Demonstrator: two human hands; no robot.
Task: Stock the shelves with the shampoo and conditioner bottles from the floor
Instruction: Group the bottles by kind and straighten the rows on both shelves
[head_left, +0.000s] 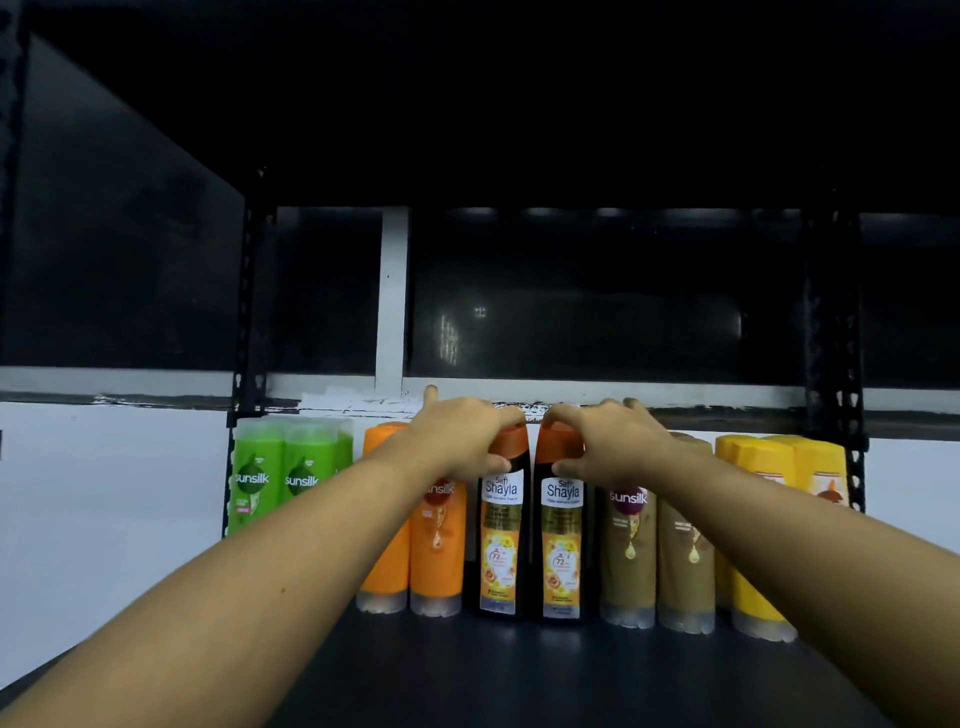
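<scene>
Setting: dark metal rack against a white wall (104, 493), dim glass panels at 12 o'clock, black shelf board (519, 675) spread across 6 o'clock.
Row on shelf: stood upright along the back, from 9 towards 3 o'clock: green bottles (283, 478), orange bottles (436, 551), two black ones, brown bottles (628, 561), yellow bottles (758, 545).
Left hand (467, 441): curled over the orange cap of the left black bottle (501, 540), thumb pressed on the near face just below the cap; held nothing else.
Right hand (613, 447): wrapped the same way round the cap of the right black bottle (561, 545), thumb on its front.
Task bottles: stood side by side at centre, between orange and brown, bases apparently on the board; could not tell whether the two touched.
Key relation: long axes vertical, each body running straight down towards 6 o'clock from its grip; each hand nearest its own bottle, arms uncrossed.
Step, judged: pair likely being seated in the row, letting go not yet done.
Risk, judged: tall, narrow, held at the top; a sideways nudge might topple neighbours.
Floor stock: out of view.
</scene>
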